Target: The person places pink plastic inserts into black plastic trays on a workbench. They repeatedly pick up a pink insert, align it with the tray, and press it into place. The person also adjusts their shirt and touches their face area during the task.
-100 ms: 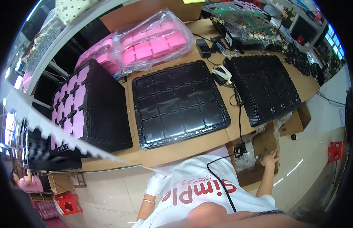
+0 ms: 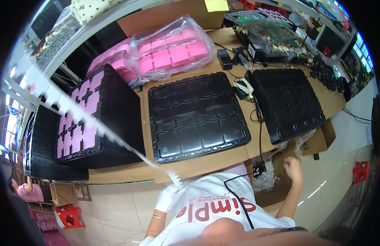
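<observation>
My left hand point(image 2: 167, 198), in a white glove, is closed on one end of a long white notched strip point(image 2: 89, 119). The strip slants up and left across the stack of black trays with pink inserts point(image 2: 81, 108), its toothed edge showing, and bends close to the glove. My bare right hand point(image 2: 294, 167) hovers over an open cardboard box point(image 2: 282, 189) with white scraps point(image 2: 264, 178) inside. Its fingers are loosely bent and slightly apart, with nothing visible in them. In front of me lies a black compartmented tray point(image 2: 196, 117) on the cardboard-covered table point(image 2: 124, 174).
More black trays point(image 2: 286, 100) stand at the right. Bagged pink foam pieces point(image 2: 171, 53) lie behind the middle tray. A black cable point(image 2: 261, 141) runs down between the trays toward me. Circuit boards point(image 2: 276, 30) are piled at the far right. Red stools point(image 2: 70, 216) stand on the floor.
The white strip has swung, and its notched end by my glove now shows. My right hand's fingers, spread before, are now more bent. The whole view has shifted slightly.
</observation>
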Motion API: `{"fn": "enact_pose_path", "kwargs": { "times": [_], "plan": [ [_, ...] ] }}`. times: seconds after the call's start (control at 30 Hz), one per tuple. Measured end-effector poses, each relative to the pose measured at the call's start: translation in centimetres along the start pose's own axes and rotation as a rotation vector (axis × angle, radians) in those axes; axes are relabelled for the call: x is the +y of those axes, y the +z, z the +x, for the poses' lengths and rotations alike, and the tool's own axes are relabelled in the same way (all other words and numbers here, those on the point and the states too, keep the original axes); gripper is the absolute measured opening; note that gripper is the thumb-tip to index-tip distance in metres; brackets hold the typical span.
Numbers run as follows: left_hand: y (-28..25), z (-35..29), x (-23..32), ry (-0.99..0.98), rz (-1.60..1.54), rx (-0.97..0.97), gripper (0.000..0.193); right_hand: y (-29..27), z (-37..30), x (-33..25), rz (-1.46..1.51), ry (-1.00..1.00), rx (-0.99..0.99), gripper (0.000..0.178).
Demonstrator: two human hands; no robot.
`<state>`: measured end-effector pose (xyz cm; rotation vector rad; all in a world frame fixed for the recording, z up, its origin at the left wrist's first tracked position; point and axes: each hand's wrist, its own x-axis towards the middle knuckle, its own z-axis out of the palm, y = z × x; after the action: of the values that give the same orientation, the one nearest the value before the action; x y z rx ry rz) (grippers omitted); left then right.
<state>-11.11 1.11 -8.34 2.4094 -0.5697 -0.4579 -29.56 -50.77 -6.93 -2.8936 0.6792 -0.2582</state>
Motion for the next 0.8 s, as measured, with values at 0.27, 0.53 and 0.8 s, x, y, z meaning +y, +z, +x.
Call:
{"fn": "enact_pose_path", "kwargs": {
  "times": [0.27,0.53,0.8],
  "plan": [
    [-5.1,2.8,3.2,-0.117,0.138,-0.344,0.043,-8.8,28.3,-27.6,0.54,-0.709,0.38,0.017],
    [-14.7,2.0,2.4,-0.522,0.038,0.099,0.029,5.0,48.1,-39.0,0.153,-0.941,0.361,0.025],
    [-12.9,12.0,3.4,0.008,-1.226,0.289,0.015,3.7,53.3,-38.6,0.559,-0.701,-0.313,0.014]
  ]
}}
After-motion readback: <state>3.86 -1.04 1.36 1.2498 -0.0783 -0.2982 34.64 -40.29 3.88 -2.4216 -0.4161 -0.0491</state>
